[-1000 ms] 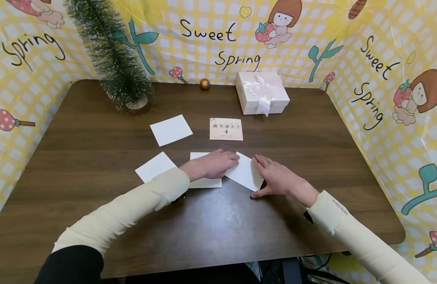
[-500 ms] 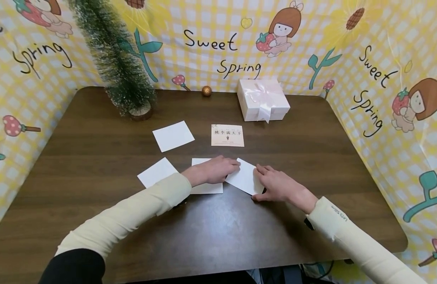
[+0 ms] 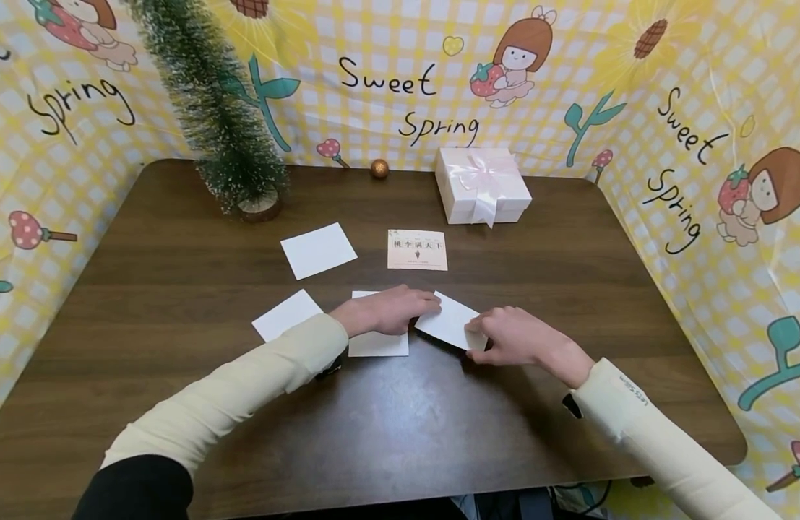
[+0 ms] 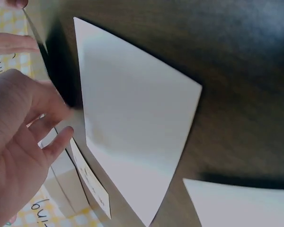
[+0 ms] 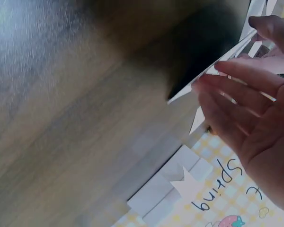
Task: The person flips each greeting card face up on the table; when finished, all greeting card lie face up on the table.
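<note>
A blank white card (image 3: 446, 320) lies at an angle between my hands, its near edge raised off the table with a shadow below. My right hand (image 3: 517, 334) pinches its right end, fingers on top and thumb at the lower edge. At the card's left end, the fingertips of my left hand (image 3: 396, 309) press down from above. Under the left forearm and hand sits another white card (image 3: 376, 345), partly hidden. Beside the left sleeve is one more white card (image 3: 285, 315). In the right wrist view the held card (image 5: 182, 93) appears nearly edge-on.
Behind the hands lie a tilted white card (image 3: 318, 250) and a printed card with Chinese characters (image 3: 417, 250). Along the back stand a small frosted tree (image 3: 237, 159), a gold ball (image 3: 379, 168) and a white gift box with a ribbon (image 3: 483, 186). Patterned cloth (image 3: 386, 115) encloses the brown table (image 3: 178, 303).
My right fingers have curled in and pinched the card, raising its near edge. The left hand has stayed at the card's other end. The head view has tilted slightly.
</note>
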Available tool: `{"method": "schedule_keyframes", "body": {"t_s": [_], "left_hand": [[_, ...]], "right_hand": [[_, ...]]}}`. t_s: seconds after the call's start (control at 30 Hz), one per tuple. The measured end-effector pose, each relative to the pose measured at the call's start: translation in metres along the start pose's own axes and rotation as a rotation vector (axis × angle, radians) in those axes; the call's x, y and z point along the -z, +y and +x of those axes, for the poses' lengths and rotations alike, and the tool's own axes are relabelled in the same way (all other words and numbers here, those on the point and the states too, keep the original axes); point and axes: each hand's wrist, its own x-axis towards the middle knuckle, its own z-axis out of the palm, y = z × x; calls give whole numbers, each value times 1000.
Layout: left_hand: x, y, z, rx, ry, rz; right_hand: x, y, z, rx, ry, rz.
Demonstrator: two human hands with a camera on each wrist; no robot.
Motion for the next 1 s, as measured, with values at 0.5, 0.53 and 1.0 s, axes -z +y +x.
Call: {"method": "schedule_keyframes", "body": {"t_s": [0.5, 0.53, 1.0], "left_hand": [[-1, -9, 3, -64, 359, -44], [0, -9, 3, -58, 369, -49], [15, -12, -2, 36, 400, -269]], "right_hand": [[17, 9, -3, 35, 72, 30], [18, 10, -3, 31, 79, 37], [29, 27, 0, -97, 285, 328]]}}
